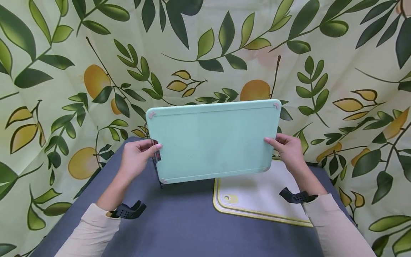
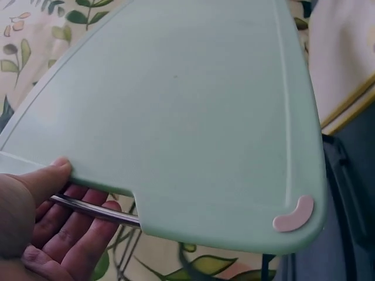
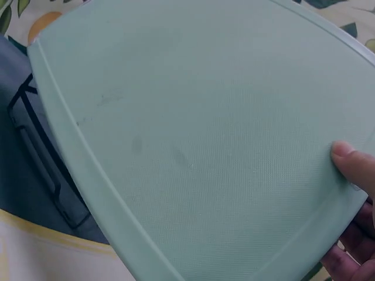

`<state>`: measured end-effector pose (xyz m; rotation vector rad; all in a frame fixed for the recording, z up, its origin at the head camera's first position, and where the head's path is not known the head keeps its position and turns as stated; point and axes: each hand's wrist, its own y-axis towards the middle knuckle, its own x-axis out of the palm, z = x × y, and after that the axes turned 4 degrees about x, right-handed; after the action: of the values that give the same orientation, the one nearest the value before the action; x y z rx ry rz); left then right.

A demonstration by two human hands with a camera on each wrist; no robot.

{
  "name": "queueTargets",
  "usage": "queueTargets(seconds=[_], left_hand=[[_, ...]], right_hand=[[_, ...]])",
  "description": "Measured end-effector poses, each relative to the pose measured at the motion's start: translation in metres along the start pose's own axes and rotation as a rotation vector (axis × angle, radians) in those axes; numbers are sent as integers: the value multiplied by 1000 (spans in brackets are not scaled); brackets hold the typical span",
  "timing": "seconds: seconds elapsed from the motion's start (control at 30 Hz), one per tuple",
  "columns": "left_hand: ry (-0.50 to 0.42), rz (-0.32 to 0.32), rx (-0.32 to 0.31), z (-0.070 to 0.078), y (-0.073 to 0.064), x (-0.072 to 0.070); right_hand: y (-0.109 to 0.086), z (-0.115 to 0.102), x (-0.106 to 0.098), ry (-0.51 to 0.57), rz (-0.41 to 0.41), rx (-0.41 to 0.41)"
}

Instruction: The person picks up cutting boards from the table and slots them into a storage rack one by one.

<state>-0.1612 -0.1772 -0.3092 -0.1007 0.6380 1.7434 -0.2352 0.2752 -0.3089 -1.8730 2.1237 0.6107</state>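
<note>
A mint-green cutting board (image 1: 215, 139) with pink corner pads is held up, tilted, above the table. My left hand (image 1: 138, 155) grips its left side at the handle slot, thumb on the near face. In the left wrist view a metal bar (image 2: 96, 211) spans that slot, with fingers behind it. My right hand (image 1: 289, 148) pinches the right edge, thumb on the near face and fingers behind. Faint marks show on the board's textured face (image 3: 187, 146) in the right wrist view. The board's far side is hidden.
A white cutting board (image 1: 266, 200) with a yellow rim lies on the grey-blue table (image 1: 179, 221), partly under the raised board. Behind the green board a black wire rack (image 3: 44, 152) stands on the table, mostly hidden. A leaf-patterned cloth (image 1: 205, 71) hangs around the table.
</note>
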Motion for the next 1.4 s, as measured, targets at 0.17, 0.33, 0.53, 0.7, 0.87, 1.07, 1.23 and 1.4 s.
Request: queueTargets(seconds=[0.17,0.33,0.53,0.7,0.87,1.07,1.23,1.4], left_hand=[[-60,42,-53,4,3,-19],[-71,91,-52,7,6,-32],[-92,144,-27,10,11,-44],[-120,162,-10,12,17,-54],[-152,187,-35,16,24,-64],[-213,210,-28,22,31,-78],[-186,229,-7,28,36,-89],[-42,265,2,35,46,-97]], right_hand=[[13,-22,10,10,-30,-25],[28,-41,17,4,-65,-47],[42,-60,23,-6,-91,-73],[54,-72,31,25,-118,-79],[67,-86,38,71,-133,-97],[83,-106,48,141,-162,-111],[93,-117,56,172,-175,-96],[103,-125,63,174,-177,-87]])
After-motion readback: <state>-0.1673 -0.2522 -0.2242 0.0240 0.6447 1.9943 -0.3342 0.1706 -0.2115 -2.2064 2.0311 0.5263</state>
